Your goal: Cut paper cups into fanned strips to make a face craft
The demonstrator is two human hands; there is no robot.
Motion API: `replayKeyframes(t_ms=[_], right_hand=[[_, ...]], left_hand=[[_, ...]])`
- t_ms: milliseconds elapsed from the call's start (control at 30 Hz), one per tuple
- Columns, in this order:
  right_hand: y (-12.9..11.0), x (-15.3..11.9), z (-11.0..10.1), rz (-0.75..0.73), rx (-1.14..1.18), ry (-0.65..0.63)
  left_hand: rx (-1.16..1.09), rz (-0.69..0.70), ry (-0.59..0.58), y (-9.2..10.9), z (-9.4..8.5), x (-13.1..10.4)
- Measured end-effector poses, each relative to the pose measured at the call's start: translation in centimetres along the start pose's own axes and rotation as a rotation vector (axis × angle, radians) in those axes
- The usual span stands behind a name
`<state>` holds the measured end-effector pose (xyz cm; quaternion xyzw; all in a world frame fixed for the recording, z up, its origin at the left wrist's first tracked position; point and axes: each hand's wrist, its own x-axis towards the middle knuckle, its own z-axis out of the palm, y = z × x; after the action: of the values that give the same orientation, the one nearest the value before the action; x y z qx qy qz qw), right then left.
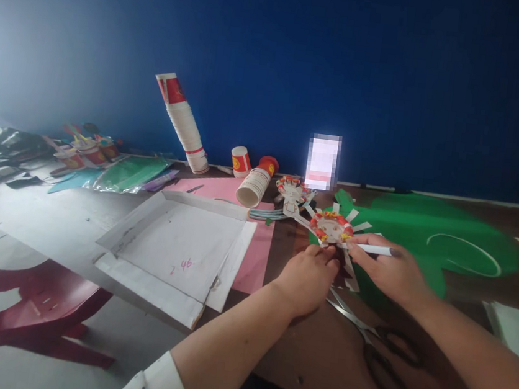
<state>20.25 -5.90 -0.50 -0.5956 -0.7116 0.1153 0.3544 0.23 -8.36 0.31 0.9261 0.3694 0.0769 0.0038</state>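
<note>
On the brown bench (315, 366), black-handled metal scissors (368, 335) lie nearest, blades pointing up-left. Beyond them, the left hand (308, 278) curls its fingers against the near edge of a red, yellow and white paper-cup flower (332, 228); whether it pinches cannot be told. The flower's round face is upward, strips splaying outward. The right hand (385, 268) grips a slim white pen (372, 249), its long axis nearly crosswise, working end leftward at the flower's rim. Farther back, a tall stack of paper cups (185, 127) leans leftward.

A paper craft (332, 228), red-and-yellow ring, white strips splayed, nears the surface's (324, 364) far edge; a white pen (377, 250) lies nearly level beside it.
</note>
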Motion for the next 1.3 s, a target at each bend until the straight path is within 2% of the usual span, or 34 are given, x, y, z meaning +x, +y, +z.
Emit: replayKeyframes(t_ms=[867, 1300], right_hand=[[-0.2, 0.5, -0.2, -0.055, -0.076, -0.038], [-1.1, 0.5, -0.9, 0.017, -0.104, -0.106]], left_hand=[[0.006, -0.006, -0.030, 0.0, -0.2, 0.0], [-0.011, -0.017, -0.043, 0.1, -0.2, 0.0]])
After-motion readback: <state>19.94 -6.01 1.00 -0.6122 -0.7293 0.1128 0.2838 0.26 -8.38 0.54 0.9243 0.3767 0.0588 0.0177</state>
